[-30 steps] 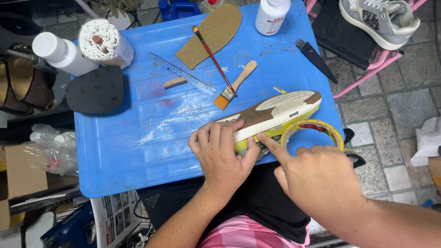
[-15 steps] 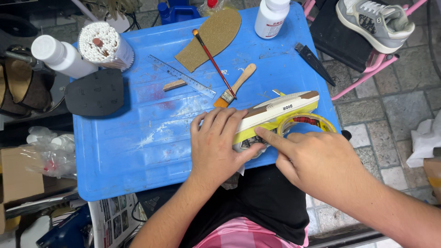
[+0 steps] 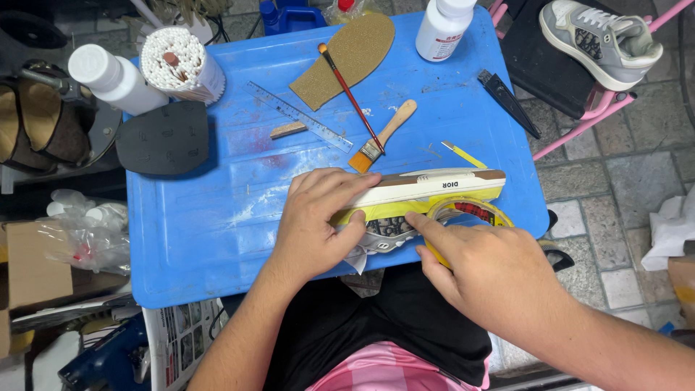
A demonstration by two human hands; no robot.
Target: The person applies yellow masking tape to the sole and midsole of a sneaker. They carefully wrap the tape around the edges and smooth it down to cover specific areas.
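Yellow masking tape wraps sneaker (image 3: 427, 194) sole on blue desk (image 3: 203, 232); left hand (image 3: 318, 221) grips sneaker, right hand (image 3: 485, 271) holds tape roll (image 3: 467, 213), forefinger pressing tape.

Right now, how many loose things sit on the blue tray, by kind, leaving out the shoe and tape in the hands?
Brushes: 2, one thin red-handled, one flat wooden
Sole pieces: 2, tan insole, black heel pad
Ruler: 1
Wood chip: 1
Yellow strip: 1
Black knife: 1
White bottle: 1
Total: 9
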